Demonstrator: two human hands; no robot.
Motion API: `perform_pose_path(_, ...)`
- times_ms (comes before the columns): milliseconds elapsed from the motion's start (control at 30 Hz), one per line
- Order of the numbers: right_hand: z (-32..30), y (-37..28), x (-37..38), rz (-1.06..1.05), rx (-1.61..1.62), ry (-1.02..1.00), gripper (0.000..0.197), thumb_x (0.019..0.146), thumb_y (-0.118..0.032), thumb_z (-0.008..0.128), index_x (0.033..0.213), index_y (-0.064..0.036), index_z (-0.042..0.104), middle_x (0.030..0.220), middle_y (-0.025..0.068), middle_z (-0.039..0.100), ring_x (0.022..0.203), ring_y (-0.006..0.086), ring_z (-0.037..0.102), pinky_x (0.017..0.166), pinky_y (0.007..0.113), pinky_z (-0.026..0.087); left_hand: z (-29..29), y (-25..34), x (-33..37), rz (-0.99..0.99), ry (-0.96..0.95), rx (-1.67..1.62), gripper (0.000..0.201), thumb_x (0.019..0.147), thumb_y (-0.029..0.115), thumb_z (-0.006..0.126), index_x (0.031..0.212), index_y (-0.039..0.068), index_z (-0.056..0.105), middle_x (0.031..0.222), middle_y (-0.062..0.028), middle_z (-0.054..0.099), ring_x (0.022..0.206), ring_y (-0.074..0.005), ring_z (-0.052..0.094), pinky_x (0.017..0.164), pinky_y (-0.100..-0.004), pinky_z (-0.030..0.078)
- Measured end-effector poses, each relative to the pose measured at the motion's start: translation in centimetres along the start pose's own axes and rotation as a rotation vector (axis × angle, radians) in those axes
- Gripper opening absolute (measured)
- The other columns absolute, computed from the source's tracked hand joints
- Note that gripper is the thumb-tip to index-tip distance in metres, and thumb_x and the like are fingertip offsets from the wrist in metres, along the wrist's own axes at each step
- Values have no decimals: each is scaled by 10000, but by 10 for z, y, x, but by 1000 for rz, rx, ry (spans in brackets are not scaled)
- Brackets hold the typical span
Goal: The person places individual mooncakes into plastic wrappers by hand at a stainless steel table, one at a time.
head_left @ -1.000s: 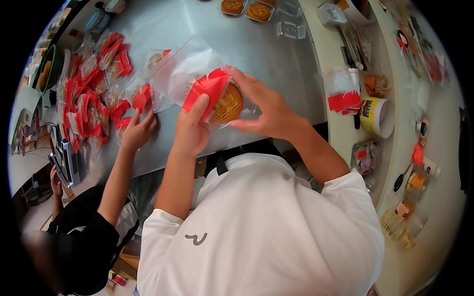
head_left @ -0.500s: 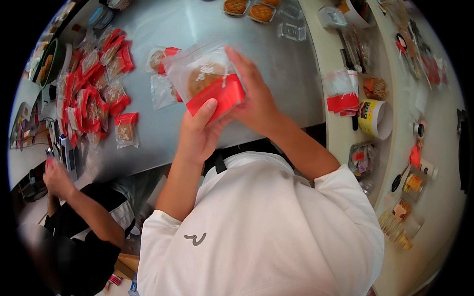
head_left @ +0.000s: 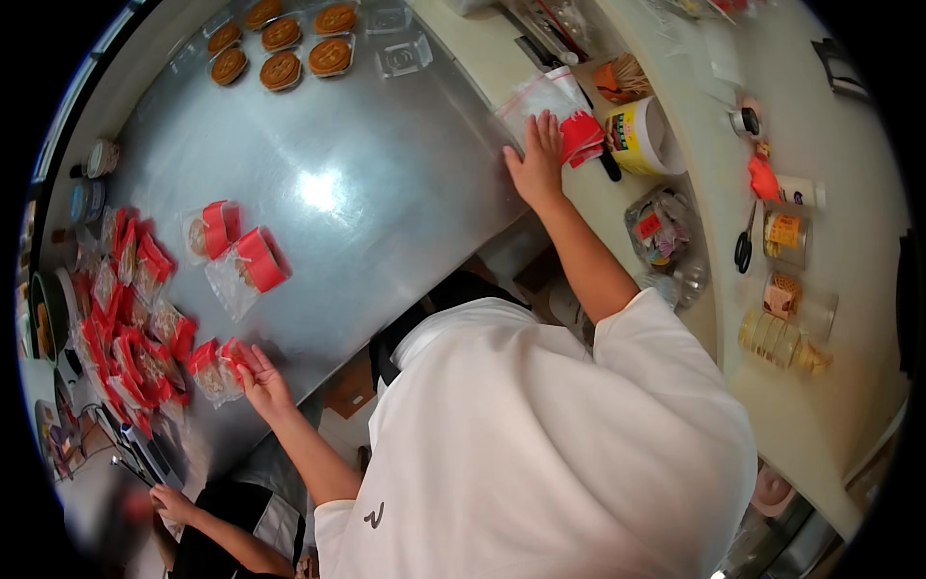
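My left hand [head_left: 265, 384] is low over the metal table at the left, its fingers stretched out. Its fingertips touch a clear bag with a red end [head_left: 230, 358], which overlaps a similar bagged pastry [head_left: 204, 374]. My right hand [head_left: 540, 162] reaches out to the right with fingers spread and nothing in its grasp. Its fingertips are at a stack of empty clear bags with red ends [head_left: 577, 133] on the side counter. Two more bagged pastries, one farther off [head_left: 211, 232] and one nearer [head_left: 249, 272], lie on the table between my hands.
A heap of red-ended bagged pastries [head_left: 130, 338] lies at the table's left. Round brown pastries [head_left: 280, 71] in clear trays stand at the far side, beside an empty tray [head_left: 403, 58]. A yellow-and-white tub [head_left: 637, 135] is on the counter. A co-worker's hand [head_left: 174, 504] shows lower left.
The bagged pastry both my hands held is now down at the left, under my left fingertips. My right hand has let go and moved right to the empty bags. The view has turned.
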State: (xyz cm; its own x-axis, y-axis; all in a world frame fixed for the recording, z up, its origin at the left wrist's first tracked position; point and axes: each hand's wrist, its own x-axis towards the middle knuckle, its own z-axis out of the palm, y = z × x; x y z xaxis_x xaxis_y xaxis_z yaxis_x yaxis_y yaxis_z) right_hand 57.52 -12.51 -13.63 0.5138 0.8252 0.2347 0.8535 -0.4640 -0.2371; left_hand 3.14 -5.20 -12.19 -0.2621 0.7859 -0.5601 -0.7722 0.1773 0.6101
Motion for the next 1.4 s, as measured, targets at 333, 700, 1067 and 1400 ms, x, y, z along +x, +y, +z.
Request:
perform_pose_path(333,12,24,18,-124,198,66,224,871,-88,529,1070,-4,591,1223,188,537,1197,325,463,1015,421,344,-5,26,72,-537,-55,553,569,815,589,540,913,30,595,767,-75,668,645,-146,639,583,-270,525)
perform_pose_path(700,-54,-213,-15,-214,986,-174,166,764,-31,627,930,-31,631,954,111,610,887,260,569,839,340,437,149,-107,-91,-195,-589,434,389,917,321,506,1140,2,507,1109,-135,575,1014,-187,583,809,-291,500)
perform_pose_path(1067,73,-215,185,-385,190,-68,792,819,-380,600,1398,4,218,1467,222,158,1371,338,121,1111,422,124,167,-20,-6,-270,-237,172,326,926,134,471,1209,-24,447,1184,-138,542,1025,-231,581,888,-371,499)
perform_pose_path(1400,91,-227,154,-396,-54,-228,886,768,-460,615,1410,-18,194,1439,216,211,1353,345,161,1105,453,127,167,-10,10,-296,-292,190,322,917,96,489,1210,-28,441,1169,-132,546,1073,-222,553,919,-323,453)
